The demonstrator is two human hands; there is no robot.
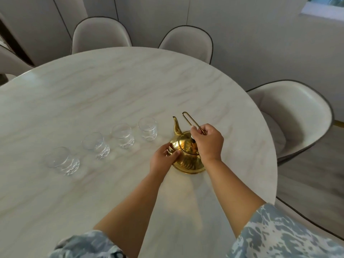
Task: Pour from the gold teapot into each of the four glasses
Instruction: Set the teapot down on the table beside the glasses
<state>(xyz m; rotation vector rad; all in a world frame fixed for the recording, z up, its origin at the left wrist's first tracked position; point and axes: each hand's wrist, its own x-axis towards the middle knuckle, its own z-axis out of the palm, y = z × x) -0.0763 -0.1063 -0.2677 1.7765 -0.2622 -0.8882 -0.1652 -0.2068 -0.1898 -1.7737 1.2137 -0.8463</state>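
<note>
Patterned sleeves point(87, 244) reaching over the marble table point(111, 86)
Four glasses point(122, 135) are sitting in a row at left; left hand point(163, 159) is curling around the side of the gold teapot point(188, 161) standing just right of them, right hand point(208, 142) is pinching its raised wire handle point(189, 120)

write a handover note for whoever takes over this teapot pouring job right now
Left hand holds the side of the shiny gold metal teapot, which stands on the round marble-look table.
Right hand grips its wire loop handle.
Four clear glass tumblers stand in a row left of the spout; all look empty.
Done: no pouring visible.
Left: lift and pour into each tumbler.
</note>
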